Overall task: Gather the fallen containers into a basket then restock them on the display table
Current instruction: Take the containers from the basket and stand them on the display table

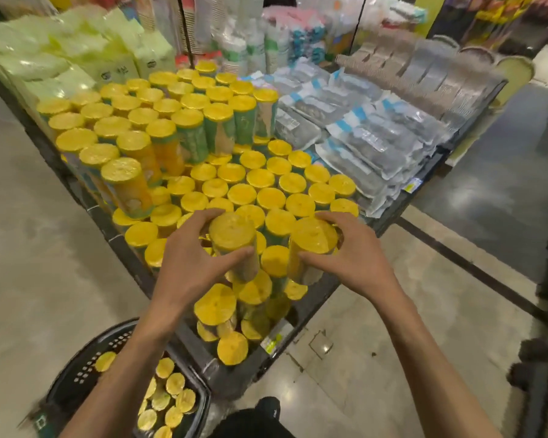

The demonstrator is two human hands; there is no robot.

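- Centrally, two yellow-lidded containers are held above the front rows: the left container (pixel 231 235) in the left hand (pixel 184 263), the right container (pixel 312 238) in the right hand (pixel 358 257). Each grip is closed, fingers and thumb curled round the clear body just below the lid.
- Beneath them, the standing rows (pixel 266 191) fill the tabletop (pixel 130 257) lid to lid. A raised second tier (pixel 159 121) stands behind, with one leaning container (pixel 127 188) at its near corner.
- At the front edge, several tipped containers (pixel 215 305) lie askew, close to the rim.
- Lower left, the basket (pixel 76 368) on the floor (pixel 45 248) holds spare containers (pixel 171 393), so restocking appears only partly done.
- Risk: gaps in the front rows look narrow. A container set down off-centre, onto neighbouring lids, could tip and topple those beside it. A nudge in passing might push the askew pieces over the edge or unsettle the leaning one.
- Wrapped packs (pixel 361 134) lie alongside, to the right.
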